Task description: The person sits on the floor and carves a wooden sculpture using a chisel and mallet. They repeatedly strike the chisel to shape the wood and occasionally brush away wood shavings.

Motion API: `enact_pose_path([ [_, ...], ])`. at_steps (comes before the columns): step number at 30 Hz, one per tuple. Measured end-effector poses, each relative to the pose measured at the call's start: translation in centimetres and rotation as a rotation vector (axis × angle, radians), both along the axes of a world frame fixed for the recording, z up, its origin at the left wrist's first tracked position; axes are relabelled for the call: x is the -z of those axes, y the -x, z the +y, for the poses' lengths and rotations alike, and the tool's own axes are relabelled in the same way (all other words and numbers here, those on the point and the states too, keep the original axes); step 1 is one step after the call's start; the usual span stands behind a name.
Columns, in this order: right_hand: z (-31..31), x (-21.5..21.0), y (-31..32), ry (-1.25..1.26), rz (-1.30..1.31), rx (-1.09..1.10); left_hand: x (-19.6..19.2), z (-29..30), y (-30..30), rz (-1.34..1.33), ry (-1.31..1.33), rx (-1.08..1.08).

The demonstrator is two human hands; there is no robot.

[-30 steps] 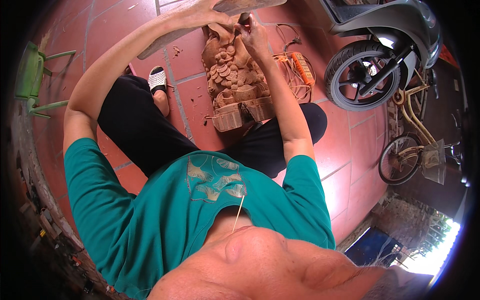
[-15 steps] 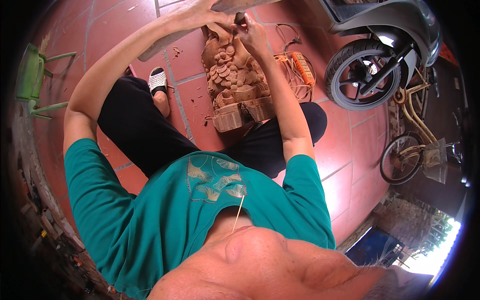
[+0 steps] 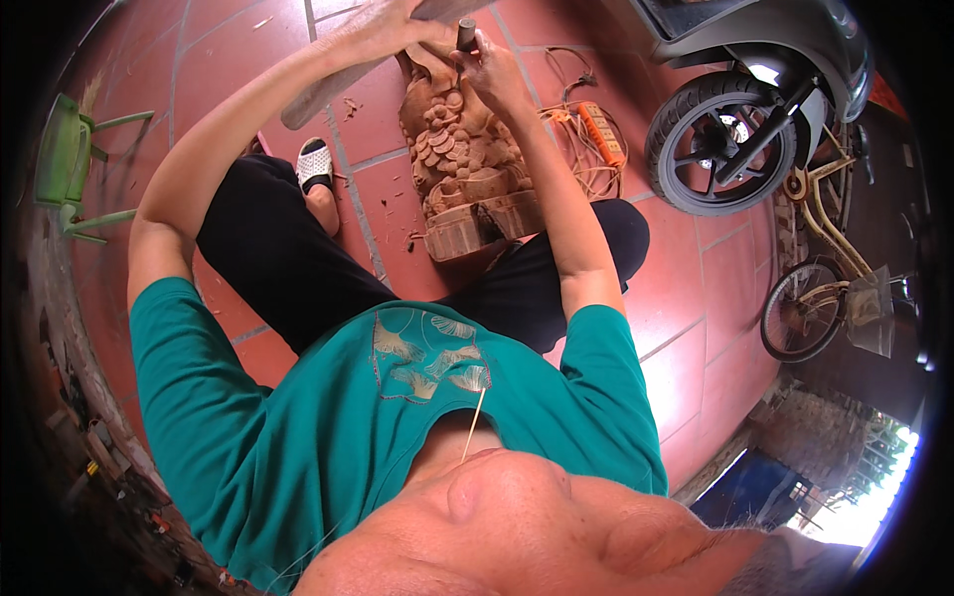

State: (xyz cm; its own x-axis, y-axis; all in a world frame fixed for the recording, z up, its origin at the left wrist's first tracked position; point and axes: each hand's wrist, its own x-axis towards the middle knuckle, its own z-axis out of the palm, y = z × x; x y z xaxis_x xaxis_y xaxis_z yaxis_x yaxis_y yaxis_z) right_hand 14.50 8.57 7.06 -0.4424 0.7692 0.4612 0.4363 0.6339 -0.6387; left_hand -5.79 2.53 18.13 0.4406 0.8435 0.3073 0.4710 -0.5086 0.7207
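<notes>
Wooden carved statue (image 3: 467,164) lies lengthwise on the tiled floor (image 3: 696,328) — right hand (image 3: 487,65) grips a chisel (image 3: 464,33) at its far end, left hand (image 3: 393,25) closed on a mallet (image 3: 328,84) just beside.

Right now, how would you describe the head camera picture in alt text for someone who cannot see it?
A person in a green shirt sits on a red tile floor, carving a wooden statue between their legs. The right hand holds a chisel to its top, and the left hand grips a flat wooden mallet. A scooter and a bicycle stand to the right.
</notes>
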Motion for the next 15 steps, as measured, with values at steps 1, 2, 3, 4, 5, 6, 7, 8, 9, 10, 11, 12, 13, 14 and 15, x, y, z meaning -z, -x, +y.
enact_pose_path([
  [1, 0.3, 0.8, -0.1, -0.057, 0.000, -0.007, 0.5, 0.1, 0.1, 0.015, -0.040, 0.078],
  [2, 0.6, 1.3, -0.3, -0.114, -0.004, -0.011, 1.5, 0.4, 0.2, 0.078, -0.015, 0.012],
  [3, 0.5, 1.2, -0.2, -0.094, 0.013, -0.012, 2.4, 0.3, 0.4, 0.144, 0.011, -0.064],
  [4, 0.3, 1.2, -0.1, -0.073, 0.030, -0.012, 3.0, 0.5, 0.7, 0.179, 0.026, -0.103],
  [5, -0.1, 1.0, -0.2, -0.051, 0.047, -0.004, 3.0, 0.4, 0.6, 0.212, 0.042, -0.132],
  [6, -0.5, 0.8, -0.5, -0.031, 0.043, 0.007, 2.9, 0.4, 0.5, 0.214, 0.047, -0.124],
  [7, -0.8, 0.5, -1.1, -0.010, 0.039, 0.019, 2.8, 0.3, 0.4, 0.215, 0.051, -0.115],
  [8, -1.2, 0.2, -1.4, 0.010, 0.036, 0.028, 2.4, 0.1, 0.3, 0.216, 0.055, -0.110],
  [9, -1.5, 0.2, -1.7, 0.021, 0.049, 0.033, 2.1, -0.1, 0.2, 0.218, 0.059, -0.103],
  [10, -1.7, 0.3, -1.9, 0.033, 0.062, 0.037, 2.5, 0.1, 0.3, 0.200, 0.039, -0.092],
  [11, -1.9, 0.3, -2.1, 0.042, 0.072, 0.039, 2.8, 0.2, 0.4, 0.181, 0.018, -0.081],
  [12, -2.2, 0.4, -2.4, 0.040, 0.114, 0.019, 3.6, 0.7, 0.6, 0.143, -0.026, -0.066],
  [13, -2.5, 0.4, -2.5, 0.037, 0.156, -0.003, 4.2, 0.9, 0.9, 0.050, 0.019, -0.027],
  [14, -2.6, 0.5, -2.8, 0.036, 0.198, -0.019, 4.0, 1.0, 0.8, -0.043, 0.066, 0.017],
  [15, -2.6, 0.8, -2.9, 0.049, 0.200, -0.007, 1.7, 0.0, -0.1, -0.189, 0.205, 0.089],
])
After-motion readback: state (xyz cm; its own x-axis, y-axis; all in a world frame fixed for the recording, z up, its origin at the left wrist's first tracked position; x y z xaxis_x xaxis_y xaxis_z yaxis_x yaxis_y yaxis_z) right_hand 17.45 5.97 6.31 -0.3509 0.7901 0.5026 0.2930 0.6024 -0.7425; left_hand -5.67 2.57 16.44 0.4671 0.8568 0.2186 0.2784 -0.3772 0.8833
